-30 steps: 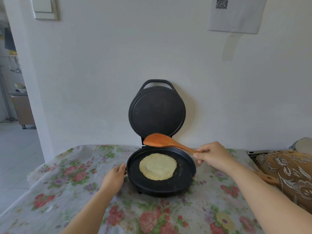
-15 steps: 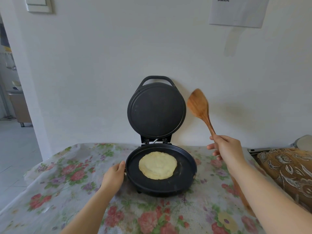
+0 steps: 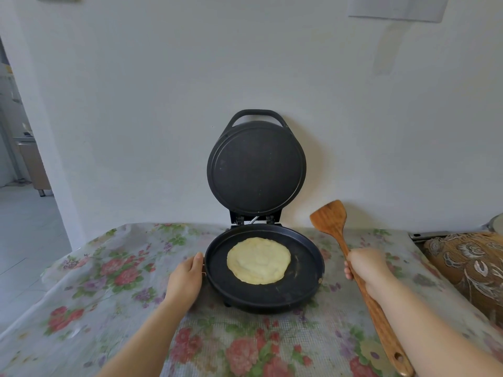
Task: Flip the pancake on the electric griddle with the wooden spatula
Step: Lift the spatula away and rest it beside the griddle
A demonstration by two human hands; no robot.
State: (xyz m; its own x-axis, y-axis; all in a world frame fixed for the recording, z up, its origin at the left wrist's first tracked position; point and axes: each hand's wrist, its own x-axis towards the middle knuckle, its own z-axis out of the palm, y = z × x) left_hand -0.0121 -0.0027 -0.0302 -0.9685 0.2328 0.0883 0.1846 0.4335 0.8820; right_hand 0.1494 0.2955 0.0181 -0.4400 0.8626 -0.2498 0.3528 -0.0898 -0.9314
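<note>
A: Pancake (image 3: 258, 260) was seen pale side up, centre frame, flat on the lower plate of the electric griddle (image 3: 307, 284). No browning was visible, so the flip was judged not yet done.

B: Grips?

A: Right hand (image 3: 366, 269) was clenched around the wooden spatula (image 3: 330, 219) partway along its handle, right of centre; blade was held up and clear of the plate, just beside the rim, probably to line up an entry from the right edge. Left hand (image 3: 187, 278) was laid open against the griddle's left rim, nothing grasped, likely so the base was kept from sliding.

B: Lid?

A: Lid (image 3: 255, 167) was stood upright against the wall, upper centre, so the plate was left reachable. Floral tablecloth (image 3: 109, 273) was noted underneath.

B: Changes versus half a second earlier?

A: Blade was brought down from beside the lid to plate level, and the right hand was lowered with it. Left hand and pancake were unmoved.
</note>
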